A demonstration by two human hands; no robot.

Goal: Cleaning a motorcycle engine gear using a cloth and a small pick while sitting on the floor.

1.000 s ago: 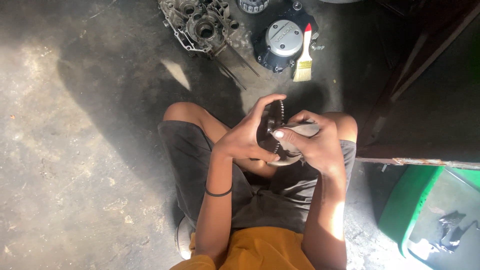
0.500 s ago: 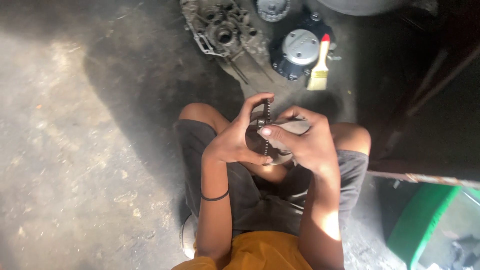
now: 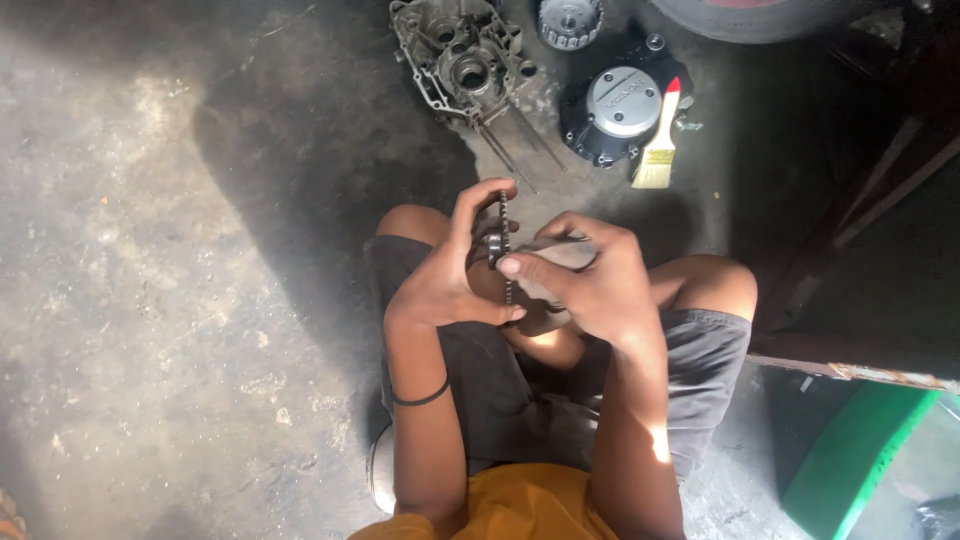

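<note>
I sit cross-legged on a concrete floor and hold a round toothed metal gear (image 3: 503, 250) edge-on above my lap. My left hand (image 3: 450, 270) wraps around its left face, fingers curled over the top edge. My right hand (image 3: 590, 280) grips it from the right side, thumb pressed against the toothed rim. A grey piece under my right fingers is mostly hidden. A black band circles my left forearm.
On the floor ahead lie a grey engine case half (image 3: 458, 55) with thin rods beside it, a round toothed part (image 3: 569, 18), a black engine cover with silver cap (image 3: 617, 112) and a paintbrush with red handle (image 3: 659, 150). A green container (image 3: 850, 450) stands at the lower right.
The view has shifted so the floor parts sit lower and more to the right in frame. Both hands stay on the gear, held more upright and edge-on.
</note>
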